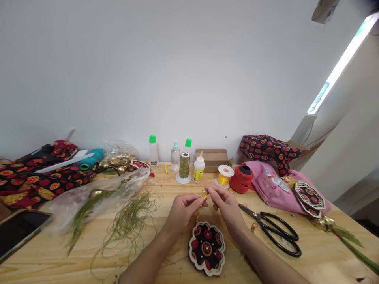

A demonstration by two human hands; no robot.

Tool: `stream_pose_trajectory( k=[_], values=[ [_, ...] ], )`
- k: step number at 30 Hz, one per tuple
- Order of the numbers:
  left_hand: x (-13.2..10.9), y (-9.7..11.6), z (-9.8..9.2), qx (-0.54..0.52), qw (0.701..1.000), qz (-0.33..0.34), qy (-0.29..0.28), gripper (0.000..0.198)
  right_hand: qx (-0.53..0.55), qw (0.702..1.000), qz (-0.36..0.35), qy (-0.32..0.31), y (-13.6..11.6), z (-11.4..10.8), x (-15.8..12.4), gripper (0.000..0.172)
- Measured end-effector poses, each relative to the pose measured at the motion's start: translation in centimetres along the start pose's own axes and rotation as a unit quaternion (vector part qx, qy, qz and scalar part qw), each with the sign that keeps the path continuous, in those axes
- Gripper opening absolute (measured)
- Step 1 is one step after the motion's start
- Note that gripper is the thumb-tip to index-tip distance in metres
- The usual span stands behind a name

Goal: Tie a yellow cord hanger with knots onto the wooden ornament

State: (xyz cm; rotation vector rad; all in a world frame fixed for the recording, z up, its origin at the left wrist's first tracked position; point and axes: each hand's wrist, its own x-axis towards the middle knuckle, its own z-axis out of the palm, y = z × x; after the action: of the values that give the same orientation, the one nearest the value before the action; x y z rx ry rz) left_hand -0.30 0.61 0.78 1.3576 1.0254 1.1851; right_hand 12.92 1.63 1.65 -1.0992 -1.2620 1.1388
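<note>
Between my hands is a yellow cord [204,194], looped at its top. My left hand [185,211] pinches the cord between thumb and forefinger. From the right, my right hand [225,207] has its thumb and fingertips closed at the loop's edge. Below my hands lies a flower-shaped ornament [206,248] with a pale scalloped rim and dark patterned fabric, and the cord runs down to its top. Black-handled scissors [274,228] rest to the right of my right hand.
Behind my hands stand a white glue bottle [198,169], an olive thread spool [184,165], a yellow cord spool [224,176] and a red thread cone [241,179]. Green threads [130,217] lie left, near a phone [22,230]. At right, another ornament [309,197] rests on a pink bag [266,181].
</note>
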Motion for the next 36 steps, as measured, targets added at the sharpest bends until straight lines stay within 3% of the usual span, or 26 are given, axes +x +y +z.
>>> stream_pose_trajectory(
  k=[7,21,36],
  values=[
    [0.22,0.27,-0.08,-0.022,1.000,0.003,0.004,0.020,-0.053,0.996,-0.052,-0.039,0.84,-0.13,0.40,0.019],
    [0.02,0.40,-0.22,-0.032,0.999,0.001,0.009,0.020,0.029,1.000,0.000,-0.012,0.65,-0.17,0.51,0.016],
    [0.10,0.28,-0.28,-0.017,1.000,0.000,0.011,0.021,0.041,0.999,-0.001,0.001,0.17,-0.29,0.32,0.019]
  ],
)
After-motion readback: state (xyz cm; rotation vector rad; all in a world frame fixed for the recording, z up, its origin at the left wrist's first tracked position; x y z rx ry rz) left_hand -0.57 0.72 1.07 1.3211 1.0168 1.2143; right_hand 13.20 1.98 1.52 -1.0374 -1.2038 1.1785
